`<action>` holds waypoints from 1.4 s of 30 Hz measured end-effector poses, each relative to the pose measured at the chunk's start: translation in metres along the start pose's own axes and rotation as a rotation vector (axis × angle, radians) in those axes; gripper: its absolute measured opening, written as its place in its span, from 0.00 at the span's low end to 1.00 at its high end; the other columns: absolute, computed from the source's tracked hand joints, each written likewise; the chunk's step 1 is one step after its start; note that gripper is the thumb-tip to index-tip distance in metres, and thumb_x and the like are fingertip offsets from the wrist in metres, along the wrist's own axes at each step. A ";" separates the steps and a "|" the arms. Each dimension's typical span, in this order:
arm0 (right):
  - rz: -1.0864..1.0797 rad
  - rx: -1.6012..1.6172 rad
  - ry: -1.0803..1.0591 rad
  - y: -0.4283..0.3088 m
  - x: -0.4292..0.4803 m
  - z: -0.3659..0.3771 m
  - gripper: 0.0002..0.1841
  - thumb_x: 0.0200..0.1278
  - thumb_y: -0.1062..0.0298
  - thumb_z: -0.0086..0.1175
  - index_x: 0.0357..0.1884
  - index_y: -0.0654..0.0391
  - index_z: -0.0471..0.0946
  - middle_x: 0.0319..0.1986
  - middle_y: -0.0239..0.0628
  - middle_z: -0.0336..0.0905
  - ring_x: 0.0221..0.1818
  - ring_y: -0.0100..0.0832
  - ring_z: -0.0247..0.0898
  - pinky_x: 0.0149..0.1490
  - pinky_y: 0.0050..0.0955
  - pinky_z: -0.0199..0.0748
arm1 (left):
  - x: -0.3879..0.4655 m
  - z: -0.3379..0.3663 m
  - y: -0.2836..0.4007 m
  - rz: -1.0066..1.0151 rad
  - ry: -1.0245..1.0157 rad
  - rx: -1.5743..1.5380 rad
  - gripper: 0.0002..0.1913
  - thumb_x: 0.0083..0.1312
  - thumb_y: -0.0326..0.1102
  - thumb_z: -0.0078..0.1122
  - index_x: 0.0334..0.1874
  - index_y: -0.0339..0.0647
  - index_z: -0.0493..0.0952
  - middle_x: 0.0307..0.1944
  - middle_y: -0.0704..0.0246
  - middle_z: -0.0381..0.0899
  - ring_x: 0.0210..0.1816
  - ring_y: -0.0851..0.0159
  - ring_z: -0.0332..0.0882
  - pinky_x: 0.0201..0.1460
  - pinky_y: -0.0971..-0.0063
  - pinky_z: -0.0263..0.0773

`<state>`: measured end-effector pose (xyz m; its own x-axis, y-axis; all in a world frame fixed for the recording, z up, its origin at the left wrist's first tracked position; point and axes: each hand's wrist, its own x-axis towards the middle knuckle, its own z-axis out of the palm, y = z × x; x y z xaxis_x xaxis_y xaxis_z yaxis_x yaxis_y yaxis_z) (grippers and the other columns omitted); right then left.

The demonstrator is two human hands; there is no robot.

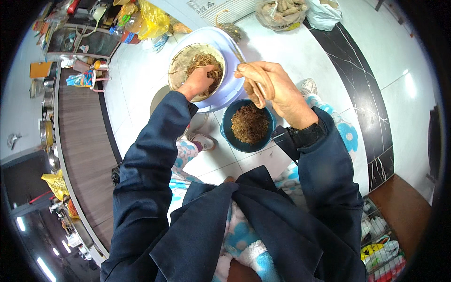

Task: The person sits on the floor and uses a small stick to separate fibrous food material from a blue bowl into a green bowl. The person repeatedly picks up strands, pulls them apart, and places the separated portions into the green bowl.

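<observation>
My left hand reaches into a round cream-coloured bowl, its fingers curled into a clump of fibrous brown roots. The fingertips are partly hidden among the strands. My right hand grips a pair of worn, brownish scissors. Their handle loops lie around my fingers, and the blades point away from me beside the bowl's right rim. Beneath the bowl is a lavender plastic basin. Nearer to me, below the right hand, a dark blue bucket holds a heap of fine brown root fibres.
A pale container stands left of the basin, partly behind my left sleeve. Bags of tubers and a white bag rest at the far right. Bottles and a yellow bag crowd the far left, near a wood-grain cabinet.
</observation>
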<state>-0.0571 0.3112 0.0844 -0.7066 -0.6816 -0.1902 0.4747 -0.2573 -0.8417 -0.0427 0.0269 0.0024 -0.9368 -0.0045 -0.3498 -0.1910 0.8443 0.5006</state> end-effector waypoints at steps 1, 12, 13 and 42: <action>-0.027 0.022 -0.033 -0.002 -0.001 -0.001 0.21 0.69 0.51 0.55 0.40 0.63 0.79 0.19 0.29 0.67 0.17 0.20 0.62 0.23 0.18 0.58 | 0.007 0.003 -0.005 0.010 0.005 0.057 0.24 0.55 0.25 0.55 0.58 0.38 0.76 0.46 0.47 0.81 0.52 0.48 0.79 0.57 0.64 0.71; -0.034 0.016 -0.035 -0.007 -0.003 -0.003 0.21 0.69 0.49 0.55 0.37 0.61 0.79 0.18 0.28 0.68 0.17 0.18 0.62 0.23 0.18 0.58 | 0.007 0.009 -0.012 -0.032 0.211 0.119 0.08 0.56 0.29 0.61 0.36 0.33 0.80 0.32 0.51 0.82 0.39 0.47 0.81 0.46 0.60 0.74; -0.037 0.010 -0.036 -0.006 -0.003 -0.003 0.21 0.69 0.49 0.55 0.37 0.61 0.79 0.19 0.28 0.68 0.17 0.18 0.62 0.23 0.18 0.58 | 0.003 0.006 -0.008 -0.064 0.245 0.076 0.08 0.56 0.29 0.60 0.36 0.34 0.81 0.32 0.52 0.82 0.38 0.48 0.81 0.45 0.60 0.74; -0.007 0.014 0.177 0.026 0.039 0.030 0.11 0.57 0.77 0.61 0.42 0.65 0.76 0.20 0.29 0.71 0.15 0.18 0.60 0.21 0.22 0.55 | -0.079 -0.018 0.025 -0.112 0.358 -0.845 0.09 0.70 0.32 0.54 0.45 0.34 0.79 0.36 0.75 0.80 0.34 0.76 0.70 0.41 0.79 0.67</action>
<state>-0.0565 0.2578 0.0706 -0.7906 -0.5489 -0.2716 0.4760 -0.2718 -0.8364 0.0209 0.0391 0.0567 -0.9079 -0.3467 -0.2358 -0.3043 0.1579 0.9394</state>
